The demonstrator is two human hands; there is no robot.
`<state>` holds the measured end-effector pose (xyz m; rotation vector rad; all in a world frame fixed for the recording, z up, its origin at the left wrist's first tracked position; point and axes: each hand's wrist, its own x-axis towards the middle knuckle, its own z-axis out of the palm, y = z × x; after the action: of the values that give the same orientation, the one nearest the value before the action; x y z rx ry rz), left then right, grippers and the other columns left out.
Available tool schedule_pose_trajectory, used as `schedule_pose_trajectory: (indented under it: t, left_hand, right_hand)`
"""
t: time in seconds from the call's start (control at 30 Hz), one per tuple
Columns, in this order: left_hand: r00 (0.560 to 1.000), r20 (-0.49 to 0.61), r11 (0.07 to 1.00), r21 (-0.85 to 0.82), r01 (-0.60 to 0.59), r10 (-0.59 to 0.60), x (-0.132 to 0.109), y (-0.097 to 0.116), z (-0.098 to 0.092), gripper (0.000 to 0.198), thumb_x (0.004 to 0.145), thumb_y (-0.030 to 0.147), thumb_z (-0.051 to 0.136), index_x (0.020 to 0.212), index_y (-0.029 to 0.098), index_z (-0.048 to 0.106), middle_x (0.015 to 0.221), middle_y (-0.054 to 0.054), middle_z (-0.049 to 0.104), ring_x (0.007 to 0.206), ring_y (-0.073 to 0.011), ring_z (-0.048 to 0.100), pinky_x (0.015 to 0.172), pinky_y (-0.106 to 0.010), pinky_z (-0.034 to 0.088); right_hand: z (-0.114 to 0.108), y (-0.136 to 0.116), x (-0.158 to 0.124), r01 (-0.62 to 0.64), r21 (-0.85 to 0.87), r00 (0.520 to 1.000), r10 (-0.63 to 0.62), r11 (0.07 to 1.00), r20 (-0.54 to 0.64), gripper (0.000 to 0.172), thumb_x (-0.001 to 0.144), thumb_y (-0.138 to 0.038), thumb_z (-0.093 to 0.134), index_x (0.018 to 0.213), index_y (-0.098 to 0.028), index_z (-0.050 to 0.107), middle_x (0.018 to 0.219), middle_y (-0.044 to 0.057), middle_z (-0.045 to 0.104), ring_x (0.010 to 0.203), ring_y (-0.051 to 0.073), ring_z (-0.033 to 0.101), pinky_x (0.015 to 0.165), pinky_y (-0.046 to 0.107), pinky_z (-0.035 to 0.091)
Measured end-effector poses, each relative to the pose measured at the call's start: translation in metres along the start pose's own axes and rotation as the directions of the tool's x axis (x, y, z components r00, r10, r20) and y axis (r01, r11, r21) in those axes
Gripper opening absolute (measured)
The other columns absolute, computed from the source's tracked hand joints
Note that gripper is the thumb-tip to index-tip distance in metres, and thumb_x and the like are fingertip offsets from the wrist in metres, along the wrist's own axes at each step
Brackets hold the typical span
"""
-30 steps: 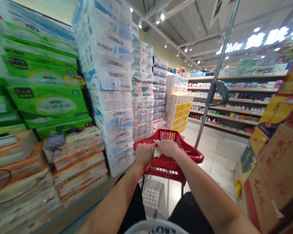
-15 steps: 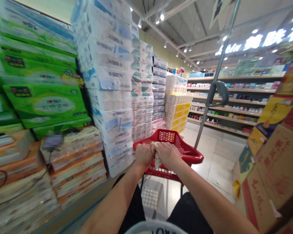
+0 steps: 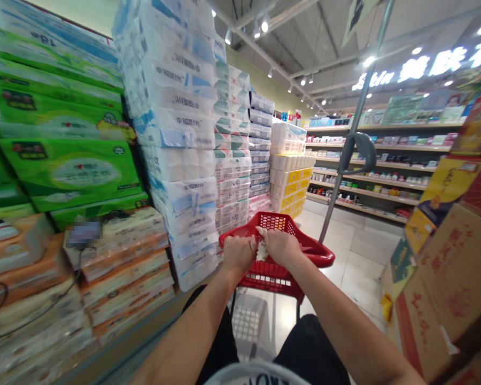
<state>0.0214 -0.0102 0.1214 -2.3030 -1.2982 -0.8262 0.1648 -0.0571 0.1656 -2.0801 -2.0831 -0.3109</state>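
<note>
Versus half-second ago: hands (image 3: 239, 254) slightly farther apart, crumpled white wad (image 3: 261, 249) more exposed.

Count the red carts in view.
1: the red cart, ahead of the person's legs, with the metal pole at its right. Others may be hidden behind the stacked packs.

The cart (image 3: 324, 258) is showing red latticework; the wad (image 3: 262, 250) by it is looking cream, the packs (image 3: 70, 174) left of it green.

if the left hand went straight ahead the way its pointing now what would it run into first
Probably the perforated far wall of the red cart, ahead of the left hand, though the gap's depth is hard to judge.
</note>
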Motion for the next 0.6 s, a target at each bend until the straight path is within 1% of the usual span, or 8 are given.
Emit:
schedule_pose_trajectory:
  t: [0.07,0.17,0.27,0.33,0.4,0.5,0.53,0.6]
  left_hand:
    - [1.000,-0.003,1.000,-0.010,-0.003,0.003,-0.001,0.000,0.000,0.055,0.100,0.029,0.024,0.071,0.017,0.068,0.072,-0.010,0.072,0.068,-0.0213,0.064,0.068,-0.037,0.030]
    - [1.000,-0.007,1.000,-0.012,-0.018,0.018,-0.002,-0.001,0.000,0.055,0.100,0.029,0.022,0.071,0.018,0.068,0.073,-0.009,0.072,0.068,-0.0224,0.064,0.068,-0.038,0.029]
    - [0.999,-0.007,0.999,-0.005,-0.037,0.037,-0.003,-0.002,0.001,0.055,0.100,0.029,0.022,0.072,0.018,0.068,0.073,-0.010,0.072,0.068,-0.0233,0.064,0.067,-0.038,0.029]
    - [0.999,-0.015,0.999,-0.005,-0.043,0.043,-0.003,-0.002,0.002,0.054,0.100,0.029,0.023,0.072,0.018,0.067,0.073,-0.010,0.072,0.069,-0.0231,0.064,0.067,-0.038,0.029]
    - [0.999,-0.020,0.999,-0.005,-0.043,0.043,-0.002,-0.002,0.003,0.053,0.100,0.029,0.024,0.072,0.018,0.067,0.073,-0.010,0.072,0.070,-0.0227,0.064,0.067,-0.038,0.029]
    - [0.999,-0.023,1.000,0.003,-0.028,0.028,0.001,-0.001,0.004,0.054,0.099,0.029,0.024,0.072,0.017,0.068,0.073,-0.010,0.072,0.070,-0.0226,0.064,0.068,-0.038,0.030]
    - [1.000,-0.022,1.000,0.008,-0.022,0.022,0.001,-0.001,0.004,0.054,0.099,0.029,0.023,0.071,0.017,0.068,0.073,-0.011,0.072,0.070,-0.0228,0.064,0.069,-0.038,0.030]
    - [1.000,-0.017,1.000,0.019,-0.008,0.009,0.002,-0.001,0.004,0.056,0.099,0.029,0.023,0.071,0.017,0.069,0.072,-0.011,0.072,0.070,-0.0231,0.065,0.070,-0.038,0.031]
  right_hand:
    - [0.007,-0.001,-0.015,0.044,-0.003,0.992,-0.044,0.999,-0.122,0.044,0.102,-0.036,0.023,0.108,-0.018,0.062,0.104,0.013,0.067,0.095,0.024,0.064,0.082,0.038,0.048]
    - [0.015,0.000,-0.035,0.140,-0.024,0.961,-0.142,0.990,-0.237,0.038,0.101,-0.035,0.030,0.119,-0.020,0.058,0.116,0.012,0.063,0.109,0.024,0.056,0.094,0.039,0.042]
    - [0.017,0.003,-0.039,0.106,0.016,0.958,-0.097,0.994,-0.269,0.039,0.101,-0.036,0.029,0.123,-0.021,0.057,0.121,0.012,0.062,0.114,0.024,0.053,0.096,0.039,0.040]
    - [0.014,0.005,-0.030,0.026,0.067,0.979,-0.012,0.997,-0.204,0.042,0.101,-0.037,0.025,0.115,-0.020,0.061,0.113,0.012,0.065,0.107,0.024,0.058,0.092,0.039,0.042]
    - [0.009,0.009,-0.016,-0.048,0.110,0.995,0.057,0.993,-0.078,0.049,0.101,-0.039,0.021,0.105,-0.018,0.065,0.103,0.013,0.068,0.098,0.025,0.063,0.087,0.039,0.045]
    - [0.002,0.014,0.004,-0.113,0.143,0.991,0.101,0.983,0.089,0.056,0.101,-0.043,0.018,0.100,-0.016,0.067,0.100,0.016,0.070,0.094,0.027,0.066,0.082,0.040,0.047]
    - [0.001,0.015,0.008,-0.124,0.140,0.988,0.108,0.982,0.112,0.057,0.101,-0.043,0.017,0.101,-0.016,0.067,0.100,0.016,0.070,0.095,0.027,0.066,0.082,0.040,0.048]
    - [0.000,0.015,0.010,-0.127,0.116,0.988,0.115,0.985,0.105,0.055,0.101,-0.042,0.018,0.105,-0.015,0.066,0.101,0.017,0.069,0.096,0.028,0.066,0.081,0.041,0.049]
